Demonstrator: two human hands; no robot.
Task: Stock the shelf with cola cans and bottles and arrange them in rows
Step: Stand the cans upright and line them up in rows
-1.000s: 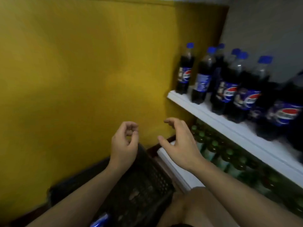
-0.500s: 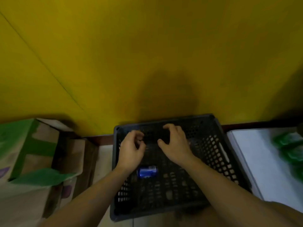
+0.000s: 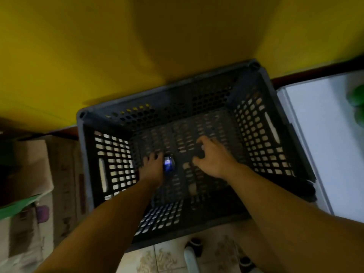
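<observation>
A single blue cola can (image 3: pixel 169 164) lies on the floor of a black perforated plastic crate (image 3: pixel 258 133). My left hand (image 3: pixel 151 167) is down inside the crate, its fingers curled, pressed against the can's left side. Blur hides whether the fingers wrap around the can. My right hand (image 3: pixel 213 158) hovers over the crate floor to the right of the can, fingers spread and holding nothing. No bottles are visible in the crate.
The crate stands against a yellow wall (image 3: pixel 118 46). Cardboard boxes (image 3: pixel 29 164) with green flaps sit to its left. A white lower shelf board (image 3: pixel 319 134) with green bottle tops (image 3: pixel 357 95) lies to the right. Tiled floor (image 3: pixel 157 259) shows below.
My view swung from the shelf of cola bottles down into the crate. Both hands dropped into it, and my left hand reached the blue can.
</observation>
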